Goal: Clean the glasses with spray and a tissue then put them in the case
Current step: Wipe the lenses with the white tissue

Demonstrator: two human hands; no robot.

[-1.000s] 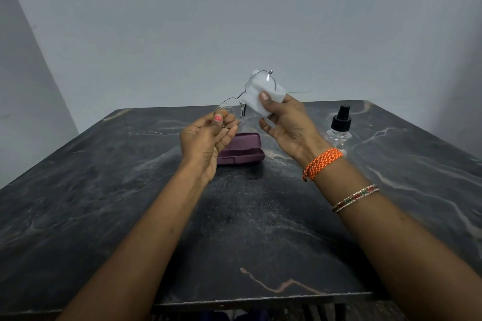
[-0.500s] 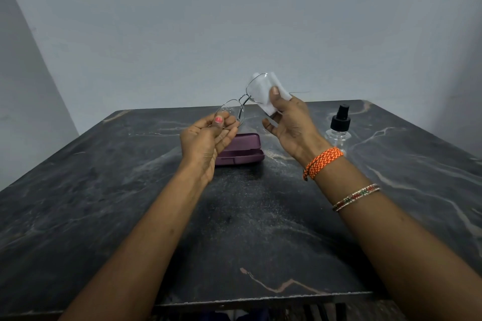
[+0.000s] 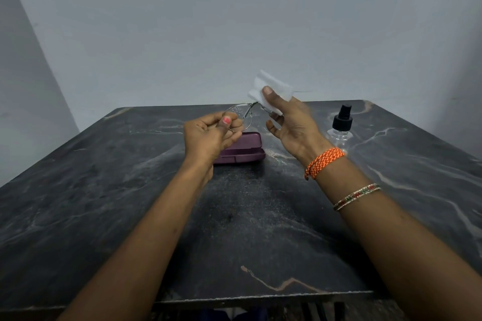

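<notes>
Glasses (image 3: 238, 117) pinched by left hand (image 3: 208, 138); right hand (image 3: 292, 122) presses tissue (image 3: 271, 88) on lens.
Risk: hard rubbing may bend thin frame or twist it loose over case (image 3: 243, 150).

We see two bare forearms with no sleeves. Our left hand (image 3: 208, 138) has pink polish on the thumbnail (image 3: 227, 120). Our right hand (image 3: 294, 125) has an unpainted thumbnail, an orange-and-white braided cord (image 3: 324, 159) around the wrist, and a thin beaded bangle (image 3: 356, 196) of gold, red and green further up the forearm.
</notes>
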